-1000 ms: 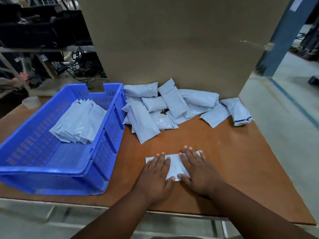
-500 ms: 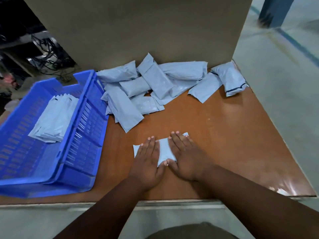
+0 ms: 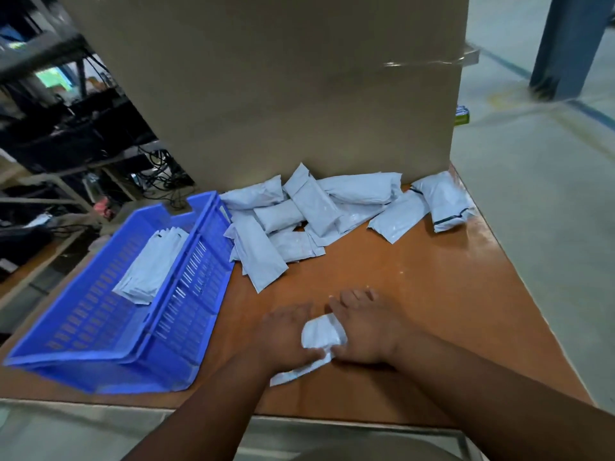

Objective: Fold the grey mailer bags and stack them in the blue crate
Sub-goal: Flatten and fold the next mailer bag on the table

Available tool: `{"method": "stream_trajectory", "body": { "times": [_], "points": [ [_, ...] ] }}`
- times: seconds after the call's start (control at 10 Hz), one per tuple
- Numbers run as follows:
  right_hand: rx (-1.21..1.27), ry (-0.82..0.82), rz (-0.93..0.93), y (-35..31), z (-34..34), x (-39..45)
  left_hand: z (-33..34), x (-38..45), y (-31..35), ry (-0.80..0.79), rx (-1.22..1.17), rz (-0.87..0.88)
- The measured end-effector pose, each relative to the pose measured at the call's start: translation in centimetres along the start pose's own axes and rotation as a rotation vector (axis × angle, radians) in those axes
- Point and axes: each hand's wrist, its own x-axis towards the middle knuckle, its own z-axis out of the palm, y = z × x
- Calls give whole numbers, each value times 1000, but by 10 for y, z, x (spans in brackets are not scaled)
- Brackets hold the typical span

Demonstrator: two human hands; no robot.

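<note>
Compared with half a second earlier, when both palms lay flat on a spread bag, the grey mailer bag point(image 3: 322, 334) is now bunched and partly lifted between the two hands, one corner trailing toward 7 o'clock onto the brown table point(image 3: 432, 294). Left hand point(image 3: 288, 331) and right hand point(image 3: 364, 327) each pinch the bag with the thumb beneath; their fingers are motion-blurred, so their exact spread cannot be told. At 12 o'clock from the hands, a loose pile of unfolded mailer bags point(image 3: 316, 214) lies against the foot of a tall cardboard box point(image 3: 283, 88). At 9 to 10 o'clock stands the blue crate point(image 3: 186, 327), which holds a stack of folded bags point(image 3: 151, 266) near its far side.
</note>
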Motion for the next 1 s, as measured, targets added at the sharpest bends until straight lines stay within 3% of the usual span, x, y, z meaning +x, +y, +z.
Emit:
{"method": "stream_trajectory", "body": {
  "times": [0.1, 0.2, 0.3, 0.6, 0.9, 1.0],
  "points": [
    [70, -36, -3, 2, -15, 7, -29, 4, 18, -142, 34, -58],
    [185, -52, -23, 9, -27, 21, -36, 8, 17, 0, 101, -13],
    [229, -98, -59, 25, -48, 44, -46, 11, 5, 19, -45, -26],
    [138, 129, -183, 21, -132, 120, -111, 14, -69, 191, -170, -215],
    [-102, 365, -233, -75, -222, 236, -165, -12, -189, 406, -183, -286],
    [-182, 357, -240, -125, -245, 282, -173, -32, -238, 433, -222, -319]
  ]
}}
